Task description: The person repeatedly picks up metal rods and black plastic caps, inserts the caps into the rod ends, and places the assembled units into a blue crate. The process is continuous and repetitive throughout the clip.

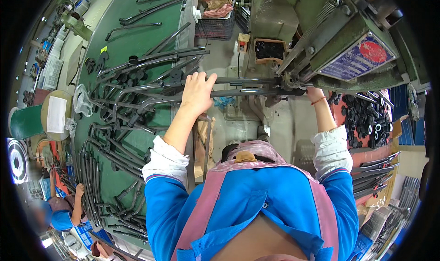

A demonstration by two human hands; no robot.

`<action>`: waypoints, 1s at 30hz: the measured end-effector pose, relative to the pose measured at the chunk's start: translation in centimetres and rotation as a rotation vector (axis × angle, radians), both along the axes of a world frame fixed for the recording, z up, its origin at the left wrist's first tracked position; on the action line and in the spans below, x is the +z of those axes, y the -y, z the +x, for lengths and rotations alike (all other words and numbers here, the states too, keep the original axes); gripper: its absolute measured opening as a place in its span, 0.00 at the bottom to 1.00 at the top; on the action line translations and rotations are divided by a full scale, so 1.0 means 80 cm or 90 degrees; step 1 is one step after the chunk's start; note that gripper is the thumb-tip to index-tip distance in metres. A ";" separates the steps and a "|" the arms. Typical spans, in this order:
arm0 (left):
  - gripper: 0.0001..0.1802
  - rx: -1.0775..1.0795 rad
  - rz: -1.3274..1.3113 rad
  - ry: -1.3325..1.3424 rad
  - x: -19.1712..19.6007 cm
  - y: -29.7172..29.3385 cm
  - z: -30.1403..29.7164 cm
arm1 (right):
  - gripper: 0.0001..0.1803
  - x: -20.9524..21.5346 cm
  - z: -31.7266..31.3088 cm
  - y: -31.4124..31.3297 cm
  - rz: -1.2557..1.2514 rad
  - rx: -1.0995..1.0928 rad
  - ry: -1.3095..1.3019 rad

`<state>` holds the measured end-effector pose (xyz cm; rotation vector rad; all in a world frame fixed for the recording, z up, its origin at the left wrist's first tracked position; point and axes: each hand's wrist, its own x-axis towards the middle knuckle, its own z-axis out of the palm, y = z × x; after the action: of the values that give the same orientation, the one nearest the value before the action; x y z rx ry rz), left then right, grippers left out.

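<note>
My left hand (198, 93) is closed over a black bent-tube frame (247, 92), its fingers wrapped across the bars. From there the two bars run right to the tooling (290, 81) of a green press (380, 41). My right hand (315, 95) is at the right end of the frame, beside the tooling. Its fingers are mostly hidden under the press, so I cannot tell how they are closed. Left of my left hand, more black bent tubes (133, 100) lie in a pile and partly overlap the frame.
A green conveyor belt (137, 43) carries the tubes. Small black parts fill a box (270, 50) behind the frame and cover a red surface (362, 119) on the right. A crate (215, 27) with cloths stands at the back. Another person (66, 213) is at the far left.
</note>
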<state>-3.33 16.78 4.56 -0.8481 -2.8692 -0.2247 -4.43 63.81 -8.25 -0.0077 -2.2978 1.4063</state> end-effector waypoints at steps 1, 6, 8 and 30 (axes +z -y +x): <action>0.34 -0.007 -0.007 0.003 0.005 -0.003 -0.003 | 0.11 0.005 -0.003 -0.005 0.013 -0.004 0.000; 0.36 -0.030 0.046 -0.033 0.046 0.006 0.016 | 0.10 0.036 0.005 -0.026 0.104 0.002 0.035; 0.36 -0.032 0.063 0.029 0.063 0.010 0.036 | 0.10 0.050 0.024 -0.022 0.159 0.028 0.067; 0.30 -0.067 0.069 0.168 -0.011 -0.056 0.180 | 0.09 0.036 -0.176 0.131 0.529 0.173 0.040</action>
<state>11.05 21.30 3.71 -1.0198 -3.0169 -0.5374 -18.49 53.30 -5.35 0.5307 -2.8368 0.4561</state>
